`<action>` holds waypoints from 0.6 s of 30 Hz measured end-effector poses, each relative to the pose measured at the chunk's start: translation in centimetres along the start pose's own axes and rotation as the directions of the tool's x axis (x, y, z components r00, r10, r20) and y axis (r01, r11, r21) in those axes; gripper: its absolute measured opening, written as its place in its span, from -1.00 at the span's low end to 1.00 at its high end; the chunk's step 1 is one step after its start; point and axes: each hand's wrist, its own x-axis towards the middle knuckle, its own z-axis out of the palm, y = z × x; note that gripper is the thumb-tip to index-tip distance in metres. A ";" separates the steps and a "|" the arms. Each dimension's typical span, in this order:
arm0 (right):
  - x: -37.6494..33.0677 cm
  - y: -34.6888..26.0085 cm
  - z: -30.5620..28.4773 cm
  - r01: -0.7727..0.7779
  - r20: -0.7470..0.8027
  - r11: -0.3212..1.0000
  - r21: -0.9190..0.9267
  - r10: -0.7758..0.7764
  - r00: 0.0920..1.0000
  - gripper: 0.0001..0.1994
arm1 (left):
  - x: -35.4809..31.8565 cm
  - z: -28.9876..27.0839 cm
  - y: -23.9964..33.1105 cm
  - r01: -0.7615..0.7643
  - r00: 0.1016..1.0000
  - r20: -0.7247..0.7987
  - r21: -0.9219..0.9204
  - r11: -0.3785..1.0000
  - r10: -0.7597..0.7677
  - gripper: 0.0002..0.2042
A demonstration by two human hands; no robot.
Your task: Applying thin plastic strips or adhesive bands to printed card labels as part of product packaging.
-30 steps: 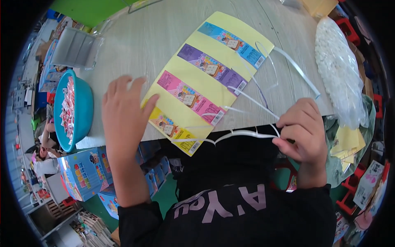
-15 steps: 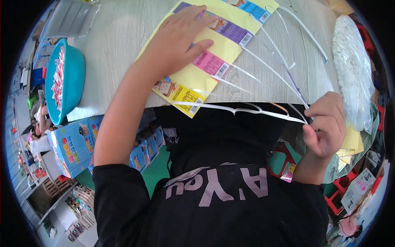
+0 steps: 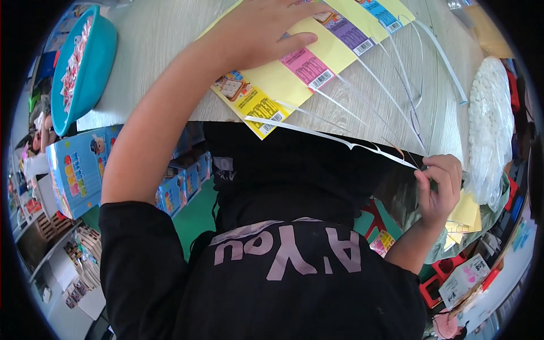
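Note:
A long yellow sheet [image 3: 283, 85] with coloured label strips lies on the pale wooden table [image 3: 164, 34]. My left hand [image 3: 266, 28] presses flat on it, fingers spread over the pink and purple strips. My right hand [image 3: 439, 187] sits off the table's near edge, pinching the ends of several thin white strips [image 3: 340, 139] that stretch back to the sheet. The strips run taut across my dark shirt.
A teal bowl [image 3: 85, 62] of small red and white pieces stands at the table's left. A clear bag of white pellets [image 3: 487, 130] lies at the right. Blue printed boxes [image 3: 79, 170] are stacked below the table on the left. Yellow sheets [image 3: 467, 212] sit near my right hand.
My left hand has slid up the sheet from its near end to the pink and purple strips. My right hand has pulled the white strips down and away from the table.

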 end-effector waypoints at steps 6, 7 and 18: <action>-1.6 1.0 0.1 -0.013 -0.030 0.999 0.035 0.014 0.999 -0.77 | 0.0 -0.2 0.5 0.000 1.000 -0.003 0.003 1.000 0.000 -0.44; -2.1 1.4 0.3 -0.071 -0.042 0.993 0.090 0.075 0.996 -0.82 | 0.0 -0.2 0.5 -0.002 1.000 -0.010 0.006 1.000 0.002 -0.44; -1.1 3.8 1.7 0.039 -0.437 0.605 0.795 0.528 0.728 -0.82 | -0.3 0.8 -0.1 -0.029 0.995 -0.099 0.013 0.999 0.030 -0.47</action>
